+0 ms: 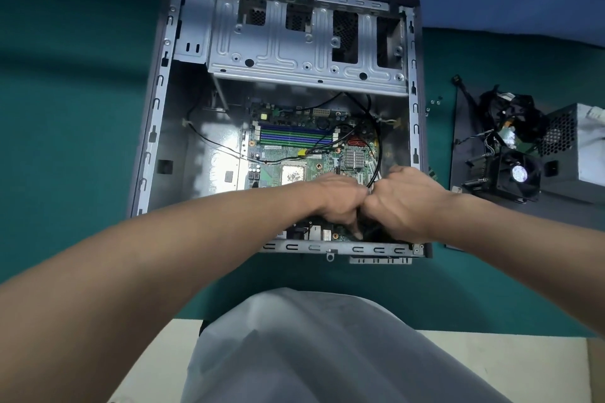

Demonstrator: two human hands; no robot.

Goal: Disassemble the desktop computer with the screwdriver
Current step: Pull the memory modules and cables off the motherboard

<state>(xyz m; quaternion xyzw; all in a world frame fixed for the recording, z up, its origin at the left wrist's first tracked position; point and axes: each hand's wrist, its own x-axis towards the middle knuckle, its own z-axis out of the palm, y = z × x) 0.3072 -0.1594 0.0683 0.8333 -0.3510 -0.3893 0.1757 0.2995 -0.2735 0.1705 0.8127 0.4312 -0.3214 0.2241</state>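
Desktop computer (pixel 163 147) lies open side up mid-desk (pixel 65 114), so board reachable from above. Left grip (pixel 337 199) and right grip (pixel 404 201) meet knuckle to knuckle at case's 5 o'clock corner, fingers curled down. What they clasp is hidden, cannot tell; likely two-handed pull on plug. Black cable (pixel 377 141) runs from between them toward 12 over motherboard (pixel 294 145). Cooler fan (pixel 515 173), power supply (pixel 579 154) and loose screws (pixel 435 102) parked at 3 o'clock, clear of work. Drive cage (pixel 294 46) farthest, at 12. Screwdriver not in view.
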